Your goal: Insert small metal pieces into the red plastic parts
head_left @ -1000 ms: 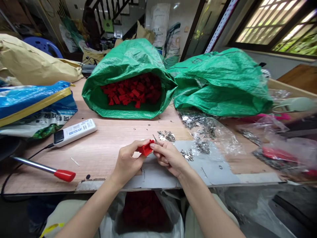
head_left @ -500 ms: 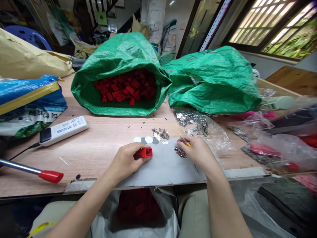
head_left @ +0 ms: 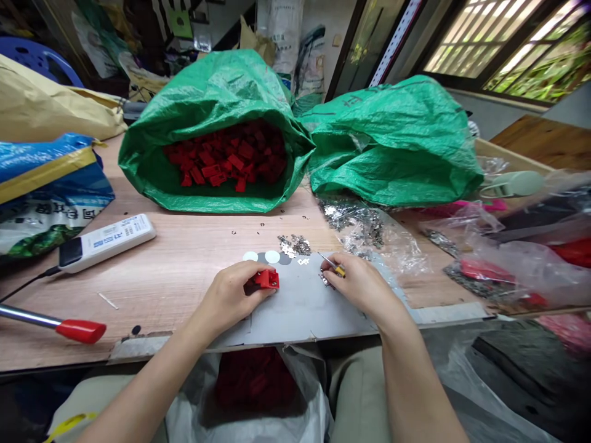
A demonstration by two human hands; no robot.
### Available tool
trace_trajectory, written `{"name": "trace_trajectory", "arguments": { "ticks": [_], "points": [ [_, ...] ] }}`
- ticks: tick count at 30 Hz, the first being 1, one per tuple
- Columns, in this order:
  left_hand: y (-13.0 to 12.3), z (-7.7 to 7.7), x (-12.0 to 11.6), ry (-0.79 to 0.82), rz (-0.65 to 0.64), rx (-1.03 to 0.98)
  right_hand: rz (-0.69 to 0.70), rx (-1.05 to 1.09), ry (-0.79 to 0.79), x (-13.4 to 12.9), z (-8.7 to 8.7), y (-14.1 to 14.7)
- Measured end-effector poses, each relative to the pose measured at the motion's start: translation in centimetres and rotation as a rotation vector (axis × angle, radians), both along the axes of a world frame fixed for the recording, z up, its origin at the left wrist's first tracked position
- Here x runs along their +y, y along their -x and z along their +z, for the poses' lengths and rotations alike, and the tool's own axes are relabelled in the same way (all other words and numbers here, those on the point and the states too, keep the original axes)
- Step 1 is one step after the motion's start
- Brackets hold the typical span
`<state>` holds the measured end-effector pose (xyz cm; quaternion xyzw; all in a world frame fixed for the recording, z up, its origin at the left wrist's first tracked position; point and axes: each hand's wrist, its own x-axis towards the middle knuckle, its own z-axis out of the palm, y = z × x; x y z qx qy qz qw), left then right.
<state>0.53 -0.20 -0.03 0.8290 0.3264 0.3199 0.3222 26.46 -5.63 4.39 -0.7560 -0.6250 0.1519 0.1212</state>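
My left hand (head_left: 233, 292) is closed around a red plastic block (head_left: 268, 279), its hollow end facing right, over the grey board (head_left: 295, 314). In my right hand (head_left: 357, 280) is a small screwdriver with a yellow handle (head_left: 340, 271); its thin metal shaft points up and to the left. Partly hidden beneath the right fingers lies a small pile of metal parts (head_left: 324, 278). Just behind the board's far edge, between the hands, is a second heap of flat metal pieces (head_left: 294, 245).
A green sack (head_left: 207, 203) full of red blocks lies open at the back, beside another green sack (head_left: 397, 147). Plastic bags of metal parts (head_left: 364, 227) sit at right. A white power strip-like device (head_left: 108, 242) and a red-handled lever (head_left: 80, 330) are at left.
My right hand has tilted a little, so more of the screwdriver shows and the pile under it is more covered. The left hand still holds the block. The whole view has shifted slightly.
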Motion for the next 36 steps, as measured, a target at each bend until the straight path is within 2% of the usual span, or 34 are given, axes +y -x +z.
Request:
{"name": "trace_trajectory", "arguments": {
  "ticks": [6, 10, 12, 14, 19, 27, 31, 36],
  "points": [
    [-0.1, 0.1, 0.0, 0.007, 0.020, -0.014, -0.060, 0.080, 0.003, 0.2, 0.1, -0.1],
    [-0.1, 0.0, 0.2, 0.050, 0.045, -0.050, -0.021, 0.426, -0.010, 0.6, 0.1, 1.8],
    [-0.1, 0.0, 0.2, 0.046, 0.046, -0.058, 0.028, 0.598, 0.031, 0.8, 0.0, 3.5],
    [-0.1, 0.0, 0.2, 0.026, 0.034, -0.064, 0.030, 0.679, 0.101, 1.2, -0.3, 5.0],
    [-0.1, -0.2, 0.1, -0.016, 0.016, -0.083, -0.048, 0.640, 0.143, 2.3, -1.3, 6.5],
    [-0.3, -0.3, -0.1, -0.086, 0.090, -0.010, -0.018, 0.606, 0.060, 2.8, -2.3, 7.2],
    [-0.5, -0.3, -0.2, -0.115, 0.098, 0.008, 0.012, 0.701, 0.054, 2.7, -2.1, 7.2],
    [-0.4, -0.3, -0.3, -0.092, 0.091, 0.008, -0.008, 0.896, 0.118, 2.6, -1.4, 5.3]
  ]
}}
